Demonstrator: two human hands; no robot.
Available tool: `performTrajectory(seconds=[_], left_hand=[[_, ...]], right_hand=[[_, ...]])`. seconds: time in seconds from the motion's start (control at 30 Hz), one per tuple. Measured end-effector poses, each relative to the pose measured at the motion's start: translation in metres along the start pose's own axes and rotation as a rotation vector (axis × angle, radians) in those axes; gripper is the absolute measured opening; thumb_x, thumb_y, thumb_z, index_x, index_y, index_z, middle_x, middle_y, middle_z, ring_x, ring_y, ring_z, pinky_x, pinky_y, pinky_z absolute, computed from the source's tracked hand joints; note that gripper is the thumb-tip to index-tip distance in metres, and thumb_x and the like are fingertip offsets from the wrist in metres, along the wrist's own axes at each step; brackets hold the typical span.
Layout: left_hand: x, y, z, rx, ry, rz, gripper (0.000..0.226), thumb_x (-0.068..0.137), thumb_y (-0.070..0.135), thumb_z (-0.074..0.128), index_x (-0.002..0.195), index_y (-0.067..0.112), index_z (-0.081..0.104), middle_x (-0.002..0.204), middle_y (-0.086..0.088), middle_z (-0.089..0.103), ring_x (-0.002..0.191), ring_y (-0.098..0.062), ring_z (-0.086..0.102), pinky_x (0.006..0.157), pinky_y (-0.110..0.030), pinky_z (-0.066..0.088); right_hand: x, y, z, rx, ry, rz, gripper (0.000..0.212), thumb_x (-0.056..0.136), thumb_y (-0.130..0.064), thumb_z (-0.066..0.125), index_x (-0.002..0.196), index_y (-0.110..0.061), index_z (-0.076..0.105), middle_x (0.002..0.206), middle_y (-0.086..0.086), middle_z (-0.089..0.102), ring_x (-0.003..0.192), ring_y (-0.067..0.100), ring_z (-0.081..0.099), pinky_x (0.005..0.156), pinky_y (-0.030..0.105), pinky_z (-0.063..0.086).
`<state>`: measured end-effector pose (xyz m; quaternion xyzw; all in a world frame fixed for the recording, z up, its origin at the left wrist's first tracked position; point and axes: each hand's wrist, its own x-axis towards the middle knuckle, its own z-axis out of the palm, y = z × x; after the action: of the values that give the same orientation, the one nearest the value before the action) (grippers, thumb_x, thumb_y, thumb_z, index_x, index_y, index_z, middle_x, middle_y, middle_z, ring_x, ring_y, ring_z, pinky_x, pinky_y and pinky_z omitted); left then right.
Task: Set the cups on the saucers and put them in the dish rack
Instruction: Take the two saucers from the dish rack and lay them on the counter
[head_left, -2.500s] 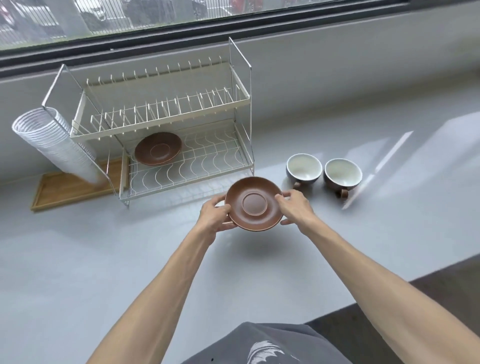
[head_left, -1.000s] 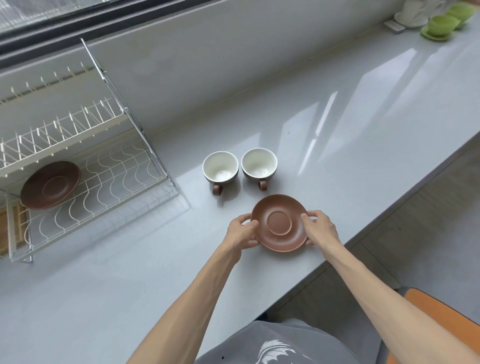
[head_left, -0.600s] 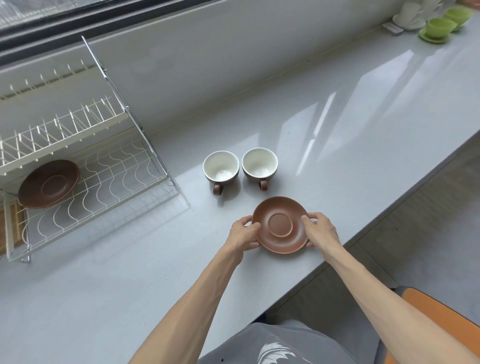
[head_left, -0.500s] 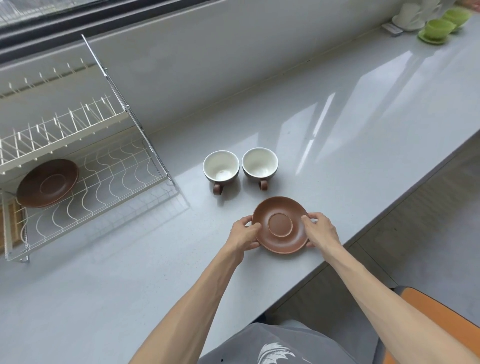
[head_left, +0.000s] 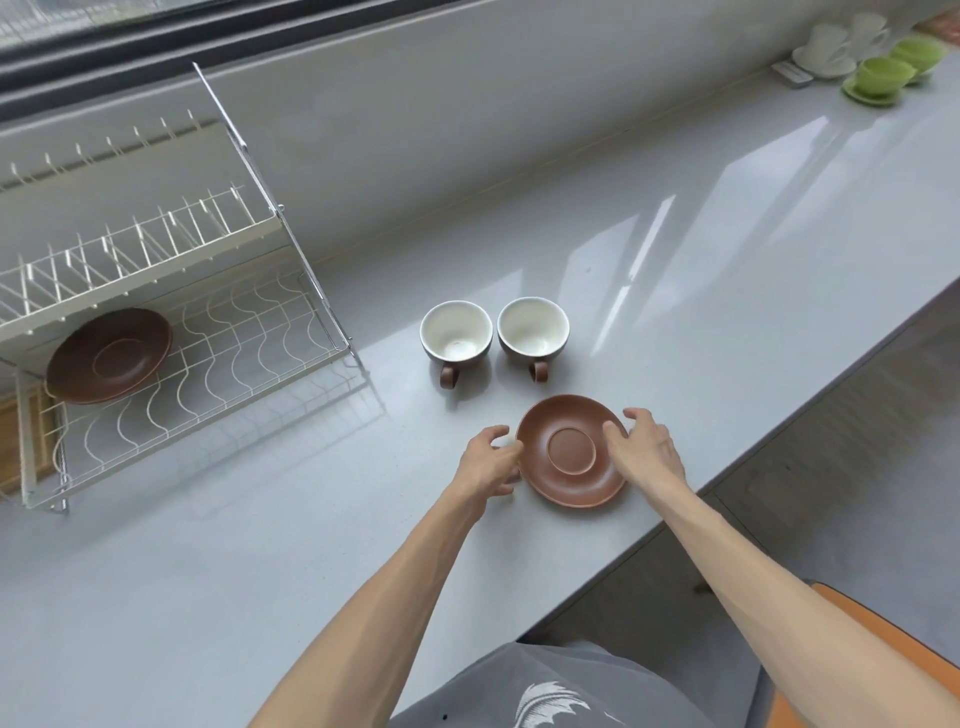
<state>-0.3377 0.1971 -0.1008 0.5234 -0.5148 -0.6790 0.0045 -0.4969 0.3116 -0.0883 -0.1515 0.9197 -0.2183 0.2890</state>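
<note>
A brown saucer (head_left: 571, 452) lies flat on the grey counter near its front edge. My left hand (head_left: 488, 460) hovers at its left rim with fingers apart and a small gap to the saucer. My right hand (head_left: 644, 452) is spread at the right rim, fingertips over the edge, gripping nothing. Two white-lined cups with brown handles, the left cup (head_left: 456, 332) and the right cup (head_left: 532, 328), stand empty side by side just behind the saucer. A second brown saucer (head_left: 109, 356) rests on the lower shelf of the white wire dish rack (head_left: 234, 353) at the left.
Green cups on saucers (head_left: 880, 78) and white cups (head_left: 831, 44) stand at the far right end of the counter. A wooden board (head_left: 15, 441) lies under the rack's left side. The counter's front edge runs diagonally close to the saucer; an orange seat (head_left: 883, 675) is below.
The saucer was carried from in front of the rack to the counter in front of the cups. Both hands have now loosened from its rim.
</note>
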Motion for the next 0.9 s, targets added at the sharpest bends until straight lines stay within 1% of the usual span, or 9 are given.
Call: performTrajectory(seconds=[0.07,0.13,0.23,0.33,0.47,0.57,0.7,0.83,0.9], left_hand=[[-0.003,0.004,-0.011,0.047,0.014,0.028,0.053,0.094,0.02,0.053,0.147,0.019,0.048,0.098,0.0,0.064,0.091,-0.02,0.065,0.084,-0.033,0.055],[-0.008,0.007,-0.026,0.093,0.022,0.053,0.05,0.095,0.02,0.052,0.146,0.02,0.051,0.11,-0.001,0.063,0.099,-0.021,0.065,0.088,-0.034,0.055],[-0.018,0.01,-0.056,0.135,0.047,0.074,0.049,0.097,0.02,0.052,0.146,0.02,0.05,0.121,-0.004,0.061,0.106,-0.023,0.064,0.095,-0.038,0.053],[-0.031,0.009,-0.096,0.128,0.119,0.091,0.047,0.097,0.021,0.052,0.145,0.021,0.05,0.122,-0.004,0.061,0.11,-0.025,0.065,0.097,-0.039,0.052],[-0.053,-0.001,-0.157,0.132,0.239,0.102,0.046,0.097,0.022,0.052,0.143,0.021,0.052,0.11,-0.001,0.06,0.099,-0.024,0.062,0.087,-0.035,0.05],[-0.07,-0.009,-0.202,0.153,0.341,0.1,0.046,0.097,0.026,0.052,0.143,0.023,0.053,0.118,-0.001,0.061,0.109,-0.029,0.065,0.092,-0.037,0.052],[-0.091,-0.017,-0.26,0.091,0.459,0.108,0.044,0.099,0.025,0.052,0.143,0.022,0.052,0.114,-0.002,0.061,0.097,-0.024,0.059,0.083,-0.034,0.047],[-0.105,-0.023,-0.319,0.071,0.581,0.095,0.044,0.099,0.027,0.053,0.143,0.022,0.052,0.117,-0.003,0.063,0.109,-0.03,0.064,0.089,-0.035,0.049],[-0.108,-0.025,-0.345,0.064,0.622,0.08,0.045,0.099,0.027,0.054,0.143,0.022,0.052,0.128,-0.008,0.064,0.12,-0.032,0.062,0.098,-0.037,0.048]], right_hand=[[-0.004,-0.015,0.0,-0.034,0.046,-0.07,0.054,0.099,-0.04,0.045,0.148,-0.018,0.038,0.145,0.018,0.044,0.134,0.036,0.044,0.106,0.047,0.038],[-0.009,-0.033,0.003,-0.067,0.086,-0.171,0.05,0.1,-0.038,0.045,0.146,-0.02,0.04,0.145,0.017,0.043,0.135,0.035,0.042,0.107,0.047,0.036],[-0.02,-0.064,0.013,-0.096,0.1,-0.319,0.043,0.099,-0.036,0.045,0.14,-0.024,0.047,0.139,0.013,0.049,0.128,0.035,0.048,0.101,0.045,0.04],[-0.031,-0.1,0.034,-0.111,0.064,-0.448,0.037,0.098,-0.038,0.046,0.133,-0.026,0.053,0.131,0.009,0.058,0.121,0.034,0.055,0.096,0.043,0.044],[-0.054,-0.148,0.073,-0.163,-0.012,-0.597,0.033,0.097,-0.038,0.048,0.127,-0.029,0.059,0.127,0.004,0.065,0.118,0.033,0.06,0.092,0.042,0.046],[-0.074,-0.178,0.102,-0.183,-0.064,-0.683,0.035,0.097,-0.038,0.047,0.129,-0.031,0.06,0.125,0.001,0.067,0.118,0.03,0.06,0.095,0.04,0.046],[-0.098,-0.219,0.138,-0.229,-0.129,-0.807,0.036,0.099,-0.038,0.045,0.131,-0.028,0.058,0.124,0.004,0.066,0.118,0.031,0.061,0.095,0.041,0.045],[-0.121,-0.262,0.166,-0.249,-0.154,-0.868,0.038,0.1,-0.036,0.045,0.135,-0.028,0.057,0.131,0.002,0.065,0.12,0.03,0.059,0.094,0.039,0.045],[-0.127,-0.282,0.18,-0.253,-0.164,-0.899,0.038,0.1,-0.036,0.044,0.136,-0.028,0.056,0.131,0.003,0.065,0.121,0.029,0.059,0.095,0.04,0.045]])
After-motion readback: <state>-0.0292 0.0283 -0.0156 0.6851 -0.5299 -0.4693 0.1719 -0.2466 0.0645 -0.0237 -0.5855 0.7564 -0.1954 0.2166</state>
